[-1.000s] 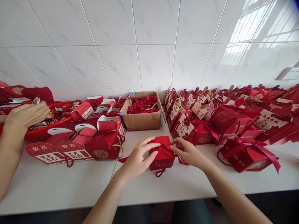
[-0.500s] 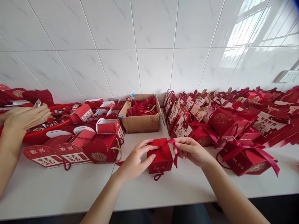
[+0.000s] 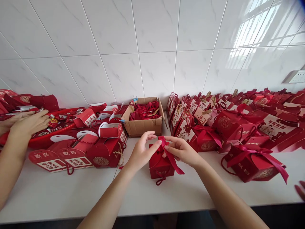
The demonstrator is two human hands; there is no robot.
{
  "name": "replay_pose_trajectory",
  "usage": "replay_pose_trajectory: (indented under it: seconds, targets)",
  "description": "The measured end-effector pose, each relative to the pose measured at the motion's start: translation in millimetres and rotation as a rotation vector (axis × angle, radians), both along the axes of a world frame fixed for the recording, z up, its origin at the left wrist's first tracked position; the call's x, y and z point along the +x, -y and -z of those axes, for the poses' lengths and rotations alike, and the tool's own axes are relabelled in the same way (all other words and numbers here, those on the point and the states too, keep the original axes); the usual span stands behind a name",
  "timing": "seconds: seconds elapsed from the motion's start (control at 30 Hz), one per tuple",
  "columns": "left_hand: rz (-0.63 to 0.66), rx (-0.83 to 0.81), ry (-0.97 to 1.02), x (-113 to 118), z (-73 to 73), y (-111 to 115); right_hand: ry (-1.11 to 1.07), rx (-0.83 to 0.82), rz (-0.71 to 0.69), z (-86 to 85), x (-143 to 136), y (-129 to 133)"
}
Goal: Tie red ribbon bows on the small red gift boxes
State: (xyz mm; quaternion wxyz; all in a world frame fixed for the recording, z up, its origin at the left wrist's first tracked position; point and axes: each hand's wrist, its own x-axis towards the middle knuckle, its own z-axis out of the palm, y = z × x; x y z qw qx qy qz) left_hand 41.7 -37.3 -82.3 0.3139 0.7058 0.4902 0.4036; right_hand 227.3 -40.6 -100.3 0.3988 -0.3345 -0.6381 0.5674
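Note:
A small red gift box (image 3: 154,165) stands upright on the table in front of me, with a dark red cord loop hanging down its front. A red satin ribbon (image 3: 175,163) lies across its top, one end trailing down the right side. My right hand (image 3: 184,152) pinches the ribbon above the box between thumb and fingers. At the box's upper left, my left hand (image 3: 142,152) has its thumb against the ribbon while its other fingers are apart from the thumb. The knot area is partly hidden by the fingers.
Behind the box stands a cardboard box (image 3: 143,126) of red ribbons. Red boxes (image 3: 102,156) with raised flaps are at left, beside a red tray (image 3: 43,140) of sweets and another person's hands (image 3: 30,122). Ribboned boxes (image 3: 252,165) crowd the right; another hand (image 3: 300,189) shows at the edge.
My right hand has brought the ribbon leftward over the box top. My left hand has risen slightly off the lid, its thumb now at the ribbon. Another hand has appeared at the right edge.

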Motion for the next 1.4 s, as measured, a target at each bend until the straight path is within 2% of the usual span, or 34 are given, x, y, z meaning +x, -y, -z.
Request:
replay_pose_trajectory:
  seconds: [0.13,0.33,0.47,0.67,0.73,0.8,0.87,1.0,1.1,1.23,1.3,1.4]
  targets:
    - [0.067,0.02,0.046,11,-6.0,-6,0.017,0.044,0.02,5.2,-2,-2]
    - [-0.031,0.035,0.073,14,-4.7,-5,-0.026,0.048,0.101,9.9,-6,0]
    - [-0.018,0.132,0.062,13,-3.8,-2,0.008,0.111,0.207,16.2,-8,-1]
    - [0.016,0.26,0.019,17,-7.5,3,0.12,0.196,0.179,14.7,-11,-1]
    - [0.013,0.267,0.044,16,-6.7,5,0.115,0.241,0.237,15.4,-13,0]
    - [-0.007,0.23,0.085,11,-1.9,5,0.087,0.288,0.32,17.9,-15,1]
    - [-0.047,0.142,0.1,1,7.9,6,0.032,0.292,0.337,21.1,-16,2]
    - [-0.139,-0.102,0.045,-23,33.3,7,-0.061,0.153,0.181,23.7,-17,5]
    - [-0.064,-0.258,0.085,-32,43.7,7,-0.056,0.143,0.12,20.8,-14,6]
    - [0.01,-0.36,0.075,-33,40.5,7,-0.076,0.108,0.071,16.0,-13,6]
    - [0.012,-0.352,0.024,-33,35.3,7,-0.119,0.052,0.073,14.6,-14,6]
    - [-0.012,-0.302,-0.043,-34,24.8,10,-0.169,-0.024,0.146,13.7,-17,7]
